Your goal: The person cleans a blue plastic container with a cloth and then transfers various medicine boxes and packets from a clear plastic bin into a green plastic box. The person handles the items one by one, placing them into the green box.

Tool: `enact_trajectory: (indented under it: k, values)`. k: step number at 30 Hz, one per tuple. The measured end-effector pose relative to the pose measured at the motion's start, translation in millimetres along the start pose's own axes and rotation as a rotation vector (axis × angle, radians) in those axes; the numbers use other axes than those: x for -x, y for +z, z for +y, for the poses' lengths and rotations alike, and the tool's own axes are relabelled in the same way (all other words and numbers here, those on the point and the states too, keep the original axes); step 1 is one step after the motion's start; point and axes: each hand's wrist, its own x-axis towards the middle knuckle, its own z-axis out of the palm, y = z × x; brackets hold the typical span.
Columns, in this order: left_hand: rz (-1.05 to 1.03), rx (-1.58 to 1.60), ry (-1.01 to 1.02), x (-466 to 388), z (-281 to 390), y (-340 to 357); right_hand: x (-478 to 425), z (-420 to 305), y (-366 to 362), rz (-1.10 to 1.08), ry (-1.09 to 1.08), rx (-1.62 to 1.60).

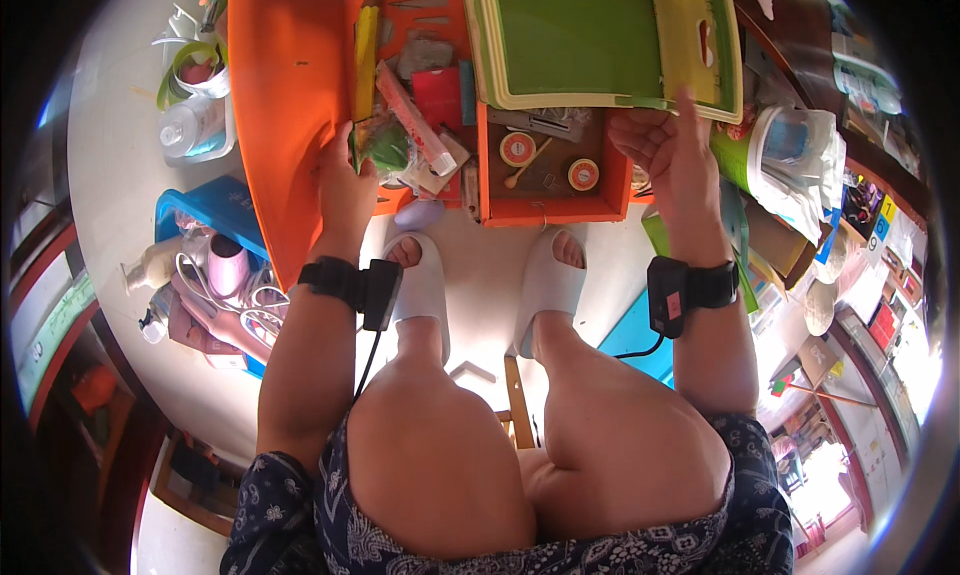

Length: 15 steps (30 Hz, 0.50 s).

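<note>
My left hand (349,181) lies over the edge of a bent orange panel (289,87). Its thumb and forefinger reach to a green plastic-wrapped item (390,151); whether they grip it is unclear. Around it lie a large yellow pencil-shaped object (365,57), a pink-red box (412,110) and a red packet (437,95). An orange open box (491,211) holds two round tins (517,149) and a small wooden dipper (521,171). My right hand (667,151) is palm up, fingers curled, thumb before the rim of a tilted green-and-cream plastic bin (577,42). A firm hold is not discernible.
On the left stand a clear plastic bottle (184,131) and a blue basket (206,200) with a pink hair dryer (227,264) and cables. At right, a green-and-white container (757,151) holds plastic bags. A purple oval object (420,213) lies near my white slippers (424,282).
</note>
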Motion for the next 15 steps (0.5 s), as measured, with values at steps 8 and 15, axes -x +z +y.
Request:
enact_trajectory:
  k: [8,15]
  values:
    - [-0.191,0.259,-0.08,-5,16,-7,6,-12,-2,0.154,0.004,0.02]
    - [-0.388,0.827,-0.116,6,108,-76,50,-6,25,0.003,0.082,0.227]
